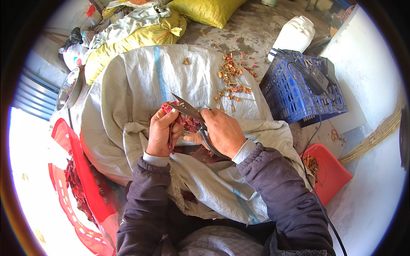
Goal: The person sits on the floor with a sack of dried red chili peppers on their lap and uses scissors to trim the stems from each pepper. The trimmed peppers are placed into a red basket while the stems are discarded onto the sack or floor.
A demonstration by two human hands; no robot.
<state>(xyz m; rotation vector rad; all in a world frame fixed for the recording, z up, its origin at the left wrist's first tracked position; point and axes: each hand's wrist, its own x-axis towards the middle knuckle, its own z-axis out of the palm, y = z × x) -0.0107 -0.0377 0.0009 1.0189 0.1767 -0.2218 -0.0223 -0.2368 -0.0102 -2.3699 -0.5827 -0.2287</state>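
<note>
My left hand [160, 131] grips a dried red chili pepper [171, 140], its dark end hanging below the fingers. My right hand [224, 131] holds scissors [191, 111] with dark blades and black handles. The blades are spread apart, and their tips reach up to my left thumb and a red piece beside it. Cut red chili pieces [189, 123] show under the blades, between my hands. Beneath lies a whitish woven sack [134, 80] with blue stripes. Its opening near my wrists reveals dark red contents [205, 153]. Chili stems and caps [231, 73] are scattered on its right side.
To the left is a red bag [93, 188] with dried chilies [77, 188], with a metal bowl [69, 89] farther up. A blue plastic crate [294, 86] with cables, a white jug [293, 35] and a red dustpan [333, 179] stand right. Yellow sacks [205, 11] lie behind.
</note>
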